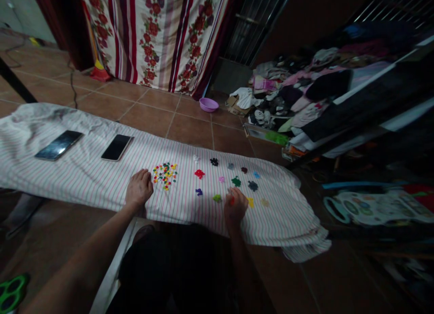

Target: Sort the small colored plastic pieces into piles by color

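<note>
My left hand [139,187] rests on the striped cloth with its fingers curled, and nothing shows in them. Just right of it lies a loose mixed pile of tiny pieces [165,174] in yellow, red, green, orange and white. Over the sorted heaps, my right hand [236,205] is closed in a pinch. Orange pieces [232,200] show at its fingers; whether they are held or lie beneath is unclear. Around that hand are a lime heap [217,198], a dark green heap [236,181], a yellow heap [250,202] and a pink heap [221,179].
More single-colour heaps include red [199,173], black [214,162], purple [199,192] and beige [265,202]. Two phones [117,148] lie on the cloth [84,178] at the left. Beyond are a purple basin [209,105], a flowered curtain [152,38] and piled clothes [298,88].
</note>
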A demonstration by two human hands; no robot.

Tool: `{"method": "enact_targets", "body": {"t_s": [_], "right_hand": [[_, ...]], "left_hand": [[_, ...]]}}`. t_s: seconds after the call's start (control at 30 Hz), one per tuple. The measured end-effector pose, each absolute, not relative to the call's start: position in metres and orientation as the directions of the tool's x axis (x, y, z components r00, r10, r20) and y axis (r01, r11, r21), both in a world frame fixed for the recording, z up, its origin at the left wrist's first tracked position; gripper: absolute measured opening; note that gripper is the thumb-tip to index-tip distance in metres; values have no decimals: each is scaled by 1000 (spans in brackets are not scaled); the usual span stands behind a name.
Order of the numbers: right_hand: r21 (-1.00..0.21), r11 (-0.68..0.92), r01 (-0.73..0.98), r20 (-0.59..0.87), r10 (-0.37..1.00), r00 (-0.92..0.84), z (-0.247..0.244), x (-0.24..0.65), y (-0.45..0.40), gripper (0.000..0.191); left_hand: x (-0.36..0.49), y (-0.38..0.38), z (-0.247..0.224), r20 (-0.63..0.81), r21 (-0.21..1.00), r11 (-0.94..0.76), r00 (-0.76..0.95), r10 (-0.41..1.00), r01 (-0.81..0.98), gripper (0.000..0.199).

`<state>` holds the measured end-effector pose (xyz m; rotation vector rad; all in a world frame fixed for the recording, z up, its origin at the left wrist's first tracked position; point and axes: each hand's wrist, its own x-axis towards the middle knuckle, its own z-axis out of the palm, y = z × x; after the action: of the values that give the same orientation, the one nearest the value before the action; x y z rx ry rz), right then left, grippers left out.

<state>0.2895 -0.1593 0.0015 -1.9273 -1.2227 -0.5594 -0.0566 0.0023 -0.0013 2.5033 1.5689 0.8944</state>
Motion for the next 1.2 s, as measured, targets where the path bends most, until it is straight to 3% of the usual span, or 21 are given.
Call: {"method": "enact_targets", "body": {"t_s": [0.2,0.47,0.63,0.93,1.2], "right_hand": [[-398,-94,913,675,643,361,15,251,-135,35],[-518,38,854,481,839,254,15,181,-90,30],[-540,-19,842,351,904,245,15,164,-65,26],[-461,-207,863,131,946,297,25,146,-34,14],[-440,-274,855,54,942,330,30,139,-25,12]], "left_hand": [[-57,3,-4,445,342,-480,310,840,808,34],[-56,2,-2,459,322,-481,310,833,816,32],[-56,2,-3,457,344,-478,301,837,808,33],[-56,2,0,442,322,-483,322,837,814,33],[-56,2,-1,454,332,-484,312,835,810,32]]}}
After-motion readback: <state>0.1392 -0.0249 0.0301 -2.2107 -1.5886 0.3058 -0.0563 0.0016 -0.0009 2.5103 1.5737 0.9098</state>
